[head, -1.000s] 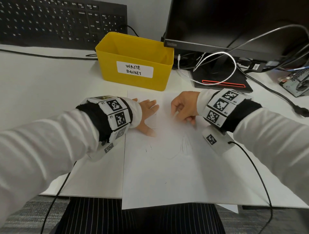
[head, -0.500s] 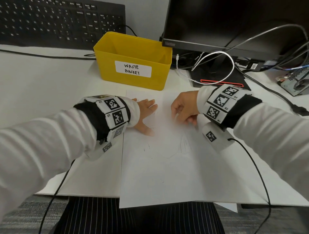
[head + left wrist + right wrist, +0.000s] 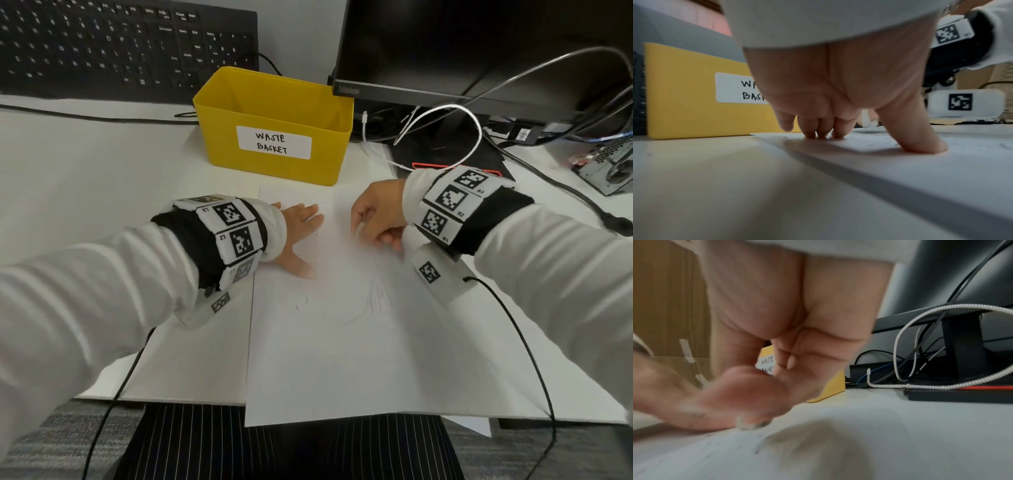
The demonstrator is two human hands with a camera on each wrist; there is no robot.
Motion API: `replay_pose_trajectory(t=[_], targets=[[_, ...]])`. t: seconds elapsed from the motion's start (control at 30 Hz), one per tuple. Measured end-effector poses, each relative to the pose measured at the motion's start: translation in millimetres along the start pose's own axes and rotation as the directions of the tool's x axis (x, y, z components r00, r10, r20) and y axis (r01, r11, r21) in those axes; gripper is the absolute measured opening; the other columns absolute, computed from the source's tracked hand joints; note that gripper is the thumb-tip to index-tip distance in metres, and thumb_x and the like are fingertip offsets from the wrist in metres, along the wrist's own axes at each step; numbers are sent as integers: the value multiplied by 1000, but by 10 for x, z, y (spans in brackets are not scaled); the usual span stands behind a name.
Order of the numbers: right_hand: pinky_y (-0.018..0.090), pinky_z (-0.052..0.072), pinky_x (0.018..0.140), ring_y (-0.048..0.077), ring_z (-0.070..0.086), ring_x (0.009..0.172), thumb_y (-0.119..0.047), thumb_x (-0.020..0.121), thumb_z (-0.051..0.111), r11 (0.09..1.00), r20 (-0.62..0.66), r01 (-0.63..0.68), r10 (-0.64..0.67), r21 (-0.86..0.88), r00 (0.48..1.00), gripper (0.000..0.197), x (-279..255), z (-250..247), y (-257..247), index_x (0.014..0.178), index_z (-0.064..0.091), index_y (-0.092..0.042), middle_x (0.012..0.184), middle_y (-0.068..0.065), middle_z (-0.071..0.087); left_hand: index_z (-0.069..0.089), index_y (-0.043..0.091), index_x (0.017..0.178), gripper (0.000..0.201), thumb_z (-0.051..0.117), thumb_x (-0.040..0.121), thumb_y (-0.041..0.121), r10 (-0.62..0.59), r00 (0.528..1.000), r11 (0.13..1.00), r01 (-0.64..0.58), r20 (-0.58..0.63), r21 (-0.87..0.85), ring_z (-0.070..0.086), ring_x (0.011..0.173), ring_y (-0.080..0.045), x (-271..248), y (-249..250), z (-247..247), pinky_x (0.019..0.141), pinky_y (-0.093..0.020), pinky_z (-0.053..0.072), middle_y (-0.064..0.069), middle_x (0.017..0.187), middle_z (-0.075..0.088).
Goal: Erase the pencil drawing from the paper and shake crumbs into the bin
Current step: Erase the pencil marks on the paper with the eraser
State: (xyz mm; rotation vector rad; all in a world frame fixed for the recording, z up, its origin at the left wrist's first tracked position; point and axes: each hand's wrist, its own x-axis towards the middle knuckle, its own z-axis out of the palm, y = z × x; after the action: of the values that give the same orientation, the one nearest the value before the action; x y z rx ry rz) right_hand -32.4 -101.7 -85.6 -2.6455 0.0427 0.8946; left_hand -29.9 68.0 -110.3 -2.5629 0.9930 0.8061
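Your left hand [image 3: 297,229] lies flat on the upper left part of the paper [image 3: 359,359], fingers straight, with the fingertips [image 3: 819,134] and thumb pressing the sheet on the desk [image 3: 85,178]. Your right hand [image 3: 378,217] has its fingers curled around a small white eraser [image 3: 751,424], whose tip touches the paper. Faint pencil marks [image 3: 375,299] remain near the middle of the sheet. The yellow waste basket [image 3: 274,126] stands just behind the paper.
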Motion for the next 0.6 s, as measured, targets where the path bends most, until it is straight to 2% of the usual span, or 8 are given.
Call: replay_pose_trajectory(t=[0.07, 0.17, 0.23, 0.33, 0.4, 0.5, 0.53, 0.6], targets=[[18, 50, 40, 10, 55, 35, -8, 83, 66, 998, -107, 21, -15, 62, 994, 9, 25, -20, -27, 91, 63, -10, 60, 7, 61, -15, 12, 149, 98, 50, 87, 52, 2, 1000, 1000, -2, 6, 16, -12, 147, -18, 10, 1, 4, 119, -40, 2, -4, 157, -20], [20, 51, 40, 19, 59, 46, -9, 84, 62, 999, -161, 16, -9, 42, 987, 6, 47, 83, -29, 89, 61, -12, 67, 9, 64, -15, 12, 149, 99, 49, 87, 53, 2, 1000, 1000, -2, 6, 21, -12, 147, -18, 18, -9, 9, 119, -40, 2, -3, 157, -20], [21, 50, 41, 23, 57, 50, -4, 84, 59, 1000, -154, 15, -11, 24, 988, 10, 33, 154, 23, 90, 60, -12, 65, 10, 63, -15, 12, 149, 99, 50, 86, 53, 6, 1000, 1000, -6, 4, 15, -12, 147, -18, 20, -9, 9, 119, -40, 2, -3, 157, -20], [22, 50, 44, 18, 52, 44, -2, 82, 62, 999, -34, -10, 11, 41, 999, 17, -17, 142, 86, 100, 62, -3, 58, 9, 58, -14, 12, 149, 100, 51, 86, 52, 2, 1000, 1000, -2, -2, -3, -11, 147, -18, 11, -4, 4, 119, -40, 1, -3, 157, -20], [25, 54, 47, 18, 54, 43, -1, 83, 63, 995, 2, -21, 21, 100, 1000, 18, -18, 107, 89, 100, 61, -1, 59, 10, 58, -14, 12, 149, 99, 52, 86, 52, -1, 1000, 1000, 1, -4, 0, -11, 147, -18, 12, -1, 4, 119, -40, 1, -3, 158, -19], [40, 59, 66, 31, 60, 62, -3, 86, 59, 970, -71, -2, 20, 241, 997, 8, 29, 109, 94, 88, 58, -11, 70, 14, 61, -14, 12, 149, 99, 50, 86, 53, 0, 1000, 1000, 0, 0, 18, -11, 147, -19, 12, 1, 4, 119, -41, 2, -4, 157, -19], [43, 58, 69, 32, 59, 66, -3, 87, 58, 966, -86, 0, 23, 259, 996, 10, 42, 121, 101, 86, 57, -13, 70, 14, 60, -14, 12, 149, 99, 50, 87, 52, 0, 1000, 1000, 0, 0, 18, -11, 147, -19, 7, -1, 0, 119, -41, 2, -4, 157, -19], [44, 58, 69, 31, 57, 65, -2, 86, 57, 959, -70, -8, 29, 283, 997, 14, 47, 156, 136, 86, 56, -16, 68, 12, 58, -15, 12, 149, 99, 50, 87, 52, 4, 1000, 1000, -4, 4, 14, -11, 147, -19, 3, -2, -2, 119, -42, 2, -4, 157, -20]])
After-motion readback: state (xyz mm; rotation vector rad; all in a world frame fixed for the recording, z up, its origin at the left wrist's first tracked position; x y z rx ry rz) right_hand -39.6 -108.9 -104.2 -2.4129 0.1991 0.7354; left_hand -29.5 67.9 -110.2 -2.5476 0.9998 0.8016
